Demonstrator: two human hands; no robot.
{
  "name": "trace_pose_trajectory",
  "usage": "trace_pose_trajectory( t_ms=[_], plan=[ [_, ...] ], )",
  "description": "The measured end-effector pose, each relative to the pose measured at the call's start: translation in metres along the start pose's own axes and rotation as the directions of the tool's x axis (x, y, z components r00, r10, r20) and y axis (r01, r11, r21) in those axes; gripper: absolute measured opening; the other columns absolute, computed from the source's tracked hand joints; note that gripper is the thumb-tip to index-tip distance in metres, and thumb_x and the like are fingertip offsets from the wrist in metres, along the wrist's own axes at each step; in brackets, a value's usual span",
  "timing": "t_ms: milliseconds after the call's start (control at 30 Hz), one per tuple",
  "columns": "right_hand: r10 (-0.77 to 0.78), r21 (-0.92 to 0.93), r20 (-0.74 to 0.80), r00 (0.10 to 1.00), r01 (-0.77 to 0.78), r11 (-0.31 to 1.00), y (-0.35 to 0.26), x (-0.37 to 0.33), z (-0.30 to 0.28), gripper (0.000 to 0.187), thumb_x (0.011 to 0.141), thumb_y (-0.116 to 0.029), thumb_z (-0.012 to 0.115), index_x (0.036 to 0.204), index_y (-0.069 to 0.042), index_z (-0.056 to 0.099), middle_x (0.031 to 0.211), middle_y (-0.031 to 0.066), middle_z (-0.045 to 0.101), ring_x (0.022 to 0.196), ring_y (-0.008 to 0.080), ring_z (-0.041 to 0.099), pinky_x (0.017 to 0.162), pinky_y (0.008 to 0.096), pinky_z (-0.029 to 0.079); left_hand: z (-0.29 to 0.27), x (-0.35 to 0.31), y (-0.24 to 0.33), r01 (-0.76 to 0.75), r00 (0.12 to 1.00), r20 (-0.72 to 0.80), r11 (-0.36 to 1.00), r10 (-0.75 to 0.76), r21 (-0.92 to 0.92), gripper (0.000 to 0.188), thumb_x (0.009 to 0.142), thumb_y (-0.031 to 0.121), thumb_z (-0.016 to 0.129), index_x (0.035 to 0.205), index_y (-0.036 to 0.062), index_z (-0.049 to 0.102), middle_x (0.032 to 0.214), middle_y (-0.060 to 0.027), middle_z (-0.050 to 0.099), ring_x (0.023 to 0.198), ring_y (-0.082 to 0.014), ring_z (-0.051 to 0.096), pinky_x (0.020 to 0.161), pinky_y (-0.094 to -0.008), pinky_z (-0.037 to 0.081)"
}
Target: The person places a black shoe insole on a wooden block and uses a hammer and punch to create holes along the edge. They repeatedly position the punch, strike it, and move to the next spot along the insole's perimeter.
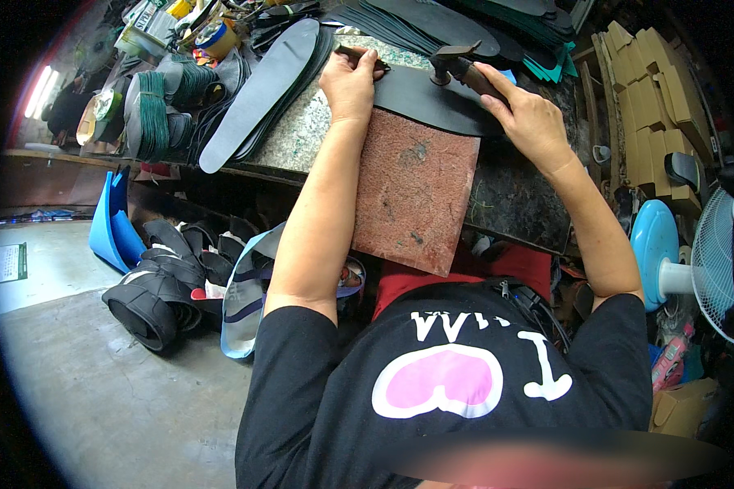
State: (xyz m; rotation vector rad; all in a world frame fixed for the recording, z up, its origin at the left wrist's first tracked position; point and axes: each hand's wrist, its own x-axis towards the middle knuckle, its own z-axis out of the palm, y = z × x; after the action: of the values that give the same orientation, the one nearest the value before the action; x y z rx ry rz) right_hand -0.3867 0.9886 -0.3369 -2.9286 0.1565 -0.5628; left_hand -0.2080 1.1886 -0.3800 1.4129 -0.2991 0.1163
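Observation:
My right hand point(532, 118) is closed round the handle of a hammer point(447, 63). The hammer's head rests on or just over a black shoe sole point(428, 102); I cannot tell whether they touch. At the sole's left end is my left hand point(351, 88), its fingers closed on a slim black piece point(352, 54) that sticks out past the fingertips. What kind of piece this is does not show. Beneath the sole lies a reddish-brown slab point(416, 183), which juts over the near edge of the bench toward my lap.
Stacked long grey-black soles point(263, 102) lie left of my left hand, more dark sheets point(432, 28) behind. Green-edged bundles point(147, 114) and tubs crowd the far left. Cardboard boxes point(648, 90) and a fan point(714, 265) stand right. Black curved pieces point(151, 301) lie on the floor.

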Motion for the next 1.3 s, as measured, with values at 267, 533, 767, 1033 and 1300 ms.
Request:
trace_pose_trajectory(
  t_ms=[267, 533, 767, 1033, 1300],
  plan=[
    [-0.129, 0.392, -0.37, 0.92, 0.281, 0.876, -0.022, 0.028, -0.071, 0.043, 0.093, -0.02, 0.06, 0.135, -0.015, 0.052, 0.11, 0.0157, 0.066, 0.096, 0.0253, 0.064, 0.081, 0.0354, 0.051, 0.002, -0.004, 0.01, -0.257, 0.965, 0.149, 0.884, 0.215, 0.389, 0.013, 0.083, 0.01, 0.073, 0.087, 0.0005, 0.066, 0.077, -0.0105, 0.07, 0.071, -0.0196, 0.069, 0.067, -0.0312, 0.055],
    [-0.088, 0.148, -0.147, 0.985, 0.11, 0.983, -0.023, 0.019, -0.033, 0.047, 0.095, -0.039, 0.057, 0.14, -0.033, 0.047, 0.095, 0.0149, 0.07, 0.082, 0.0332, 0.07, 0.069, 0.0422, 0.056, 0.015, -0.012, 0.017, -0.494, 0.862, 0.302, 0.537, 0.408, 0.684, 0.015, 0.085, 0.016, 0.069, 0.087, 0.0032, 0.061, 0.078, -0.0179, 0.067, 0.072, -0.0368, 0.066, 0.068, -0.0417, 0.053],
    [-0.039, 0.014, -0.034, 0.999, 0.039, 0.999, 0.005, -0.003, -0.004, 0.047, 0.095, -0.042, 0.054, 0.141, -0.034, 0.045, 0.084, 0.0159, 0.07, 0.075, 0.0326, 0.07, 0.065, 0.0441, 0.058, 0.006, 0.0, 0.004, 0.074, 0.997, 0.008, 0.99, -0.073, -0.121, 0.011, 0.09, 0.004, 0.065, 0.089, -0.0073, 0.062, 0.085, -0.0131, 0.068, 0.07, -0.0171, 0.068, 0.059, -0.0263, 0.06],
    [0.0, 0.295, -0.117, 0.993, 0.035, 0.955, -0.027, 0.018, -0.071, 0.045, 0.094, -0.033, 0.062, 0.138, -0.032, 0.053, 0.118, 0.0099, 0.068, 0.104, 0.0249, 0.068, 0.084, 0.033, 0.055, 0.01, -0.009, 0.014, -0.235, 0.97, 0.163, 0.882, 0.182, 0.409, 0.016, 0.084, 0.011, 0.073, 0.091, 0.0, 0.064, 0.08, -0.0111, 0.07, 0.069, -0.0204, 0.069, 0.064, -0.0306, 0.056],
    [0.106, 0.265, 0.048, 0.993, -0.115, 0.957, -0.024, 0.018, -0.039, 0.049, 0.096, -0.039, 0.057, 0.143, -0.034, 0.045, 0.106, 0.0169, 0.069, 0.089, 0.0334, 0.069, 0.075, 0.0389, 0.056, 0.027, -0.018, 0.014, -0.594, 0.795, 0.379, 0.481, 0.473, 0.645, 0.016, 0.086, 0.018, 0.069, 0.087, 0.0052, 0.059, 0.076, -0.0169, 0.067, 0.071, -0.0366, 0.066, 0.067, -0.0422, 0.052]
  ],
)
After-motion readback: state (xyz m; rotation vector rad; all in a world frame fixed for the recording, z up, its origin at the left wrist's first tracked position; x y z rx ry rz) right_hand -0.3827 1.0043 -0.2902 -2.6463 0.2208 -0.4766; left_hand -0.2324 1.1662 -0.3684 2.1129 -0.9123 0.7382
